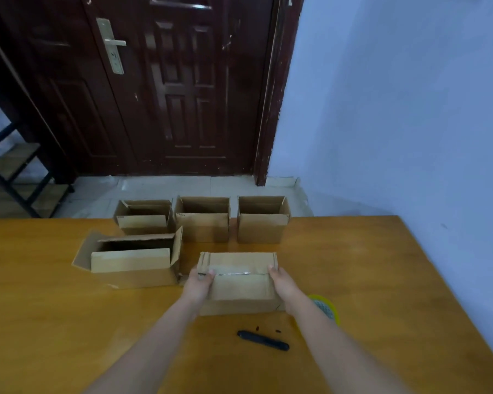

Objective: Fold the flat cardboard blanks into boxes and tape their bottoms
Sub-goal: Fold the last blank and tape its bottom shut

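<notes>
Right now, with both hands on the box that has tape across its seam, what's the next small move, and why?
Probably turn the taped box over and set it upright beside the open box on the left. Clear tape already spans the seam, and the left hand and right hand hold its two ends, while three open boxes stand upright in a row behind.

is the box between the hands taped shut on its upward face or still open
Taped shut: the box shows closed flaps with a clear tape strip along the seam.
</notes>
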Demonstrator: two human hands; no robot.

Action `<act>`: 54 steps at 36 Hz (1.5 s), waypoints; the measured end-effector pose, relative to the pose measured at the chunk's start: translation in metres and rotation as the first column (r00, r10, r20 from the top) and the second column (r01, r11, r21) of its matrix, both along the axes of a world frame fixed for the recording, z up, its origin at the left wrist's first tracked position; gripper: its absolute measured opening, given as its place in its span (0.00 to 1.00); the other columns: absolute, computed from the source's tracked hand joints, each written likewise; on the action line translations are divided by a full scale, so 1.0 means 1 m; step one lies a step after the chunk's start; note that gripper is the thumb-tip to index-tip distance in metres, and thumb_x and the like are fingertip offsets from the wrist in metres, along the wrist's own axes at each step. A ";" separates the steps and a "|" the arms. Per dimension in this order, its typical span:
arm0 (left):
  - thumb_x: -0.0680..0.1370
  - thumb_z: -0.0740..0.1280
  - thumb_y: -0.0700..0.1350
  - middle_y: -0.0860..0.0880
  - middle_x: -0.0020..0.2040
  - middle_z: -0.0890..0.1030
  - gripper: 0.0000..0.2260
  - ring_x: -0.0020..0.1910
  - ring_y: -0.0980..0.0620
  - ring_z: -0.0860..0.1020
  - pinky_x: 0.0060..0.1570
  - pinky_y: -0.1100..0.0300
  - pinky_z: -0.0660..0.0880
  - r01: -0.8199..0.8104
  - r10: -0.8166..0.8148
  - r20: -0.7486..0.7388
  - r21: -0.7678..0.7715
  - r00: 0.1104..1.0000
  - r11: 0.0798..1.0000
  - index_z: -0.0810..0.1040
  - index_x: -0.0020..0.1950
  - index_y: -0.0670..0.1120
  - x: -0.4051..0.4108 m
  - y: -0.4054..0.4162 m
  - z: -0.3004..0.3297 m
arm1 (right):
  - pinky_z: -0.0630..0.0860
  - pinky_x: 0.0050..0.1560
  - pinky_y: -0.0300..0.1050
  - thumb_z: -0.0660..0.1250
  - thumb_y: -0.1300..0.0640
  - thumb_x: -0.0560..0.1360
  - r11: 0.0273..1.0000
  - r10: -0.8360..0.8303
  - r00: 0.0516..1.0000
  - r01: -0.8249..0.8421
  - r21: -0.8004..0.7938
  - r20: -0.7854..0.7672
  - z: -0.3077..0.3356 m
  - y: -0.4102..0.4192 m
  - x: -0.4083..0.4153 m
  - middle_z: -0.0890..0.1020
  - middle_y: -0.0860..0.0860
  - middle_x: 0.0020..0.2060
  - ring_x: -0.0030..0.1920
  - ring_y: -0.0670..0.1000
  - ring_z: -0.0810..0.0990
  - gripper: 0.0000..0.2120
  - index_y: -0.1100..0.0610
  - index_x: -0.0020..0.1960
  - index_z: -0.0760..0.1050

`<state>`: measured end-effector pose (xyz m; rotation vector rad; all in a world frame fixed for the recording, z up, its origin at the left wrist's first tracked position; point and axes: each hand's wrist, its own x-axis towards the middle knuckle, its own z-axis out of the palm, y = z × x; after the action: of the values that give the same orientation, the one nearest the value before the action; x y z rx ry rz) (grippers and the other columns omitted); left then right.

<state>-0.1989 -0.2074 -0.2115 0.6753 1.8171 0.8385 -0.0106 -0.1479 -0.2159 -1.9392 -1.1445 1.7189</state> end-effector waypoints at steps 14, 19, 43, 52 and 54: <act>0.79 0.62 0.40 0.42 0.49 0.75 0.05 0.47 0.47 0.74 0.39 0.57 0.71 -0.196 0.162 0.174 0.205 0.971 0.959 0.71 0.52 0.39 0.008 -0.018 0.006 | 0.70 0.60 0.53 0.51 0.32 0.75 0.940 -0.327 0.931 0.338 0.046 -0.165 0.021 -0.008 0.030 0.72 0.55 0.66 0.65 0.57 0.71 0.37 0.55 0.74 0.60; 0.80 0.62 0.50 0.44 0.51 0.78 0.13 0.51 0.46 0.76 0.49 0.52 0.71 -0.310 0.264 0.269 0.145 0.926 0.940 0.73 0.56 0.41 0.013 -0.026 0.006 | 0.78 0.55 0.57 0.56 0.29 0.72 0.960 -0.276 0.945 0.280 -0.002 -0.173 0.005 -0.011 0.042 0.84 0.56 0.50 0.51 0.57 0.82 0.36 0.57 0.63 0.74; 0.72 0.72 0.36 0.46 0.58 0.76 0.22 0.59 0.48 0.74 0.54 0.57 0.72 -0.012 0.015 -0.009 0.247 1.000 0.969 0.72 0.64 0.44 0.014 -0.016 -0.007 | 0.73 0.43 0.42 0.63 0.70 0.74 0.900 -0.245 0.927 0.326 0.289 -0.283 0.016 -0.025 0.050 0.80 0.53 0.51 0.52 0.52 0.78 0.17 0.56 0.60 0.71; 0.73 0.71 0.38 0.45 0.66 0.73 0.28 0.67 0.44 0.69 0.66 0.45 0.68 -0.007 -0.004 0.075 0.157 0.997 0.988 0.67 0.71 0.45 0.010 -0.006 -0.019 | 0.70 0.59 0.47 0.65 0.65 0.76 0.931 -0.206 0.949 0.265 0.249 -0.240 -0.002 -0.011 0.041 0.77 0.50 0.53 0.54 0.52 0.74 0.13 0.54 0.58 0.71; 0.73 0.71 0.39 0.44 0.69 0.70 0.31 0.68 0.43 0.68 0.67 0.44 0.67 0.006 -0.017 0.088 0.120 0.996 0.993 0.64 0.74 0.45 0.007 -0.001 -0.023 | 0.70 0.64 0.49 0.66 0.63 0.76 0.942 -0.193 0.954 0.245 0.228 -0.230 -0.005 -0.007 0.038 0.77 0.52 0.58 0.57 0.53 0.74 0.14 0.54 0.60 0.70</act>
<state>-0.1920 -0.2087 -0.2342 0.7123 1.6921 0.9607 0.0279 -0.1548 -0.2212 -1.6251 -0.9780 1.5284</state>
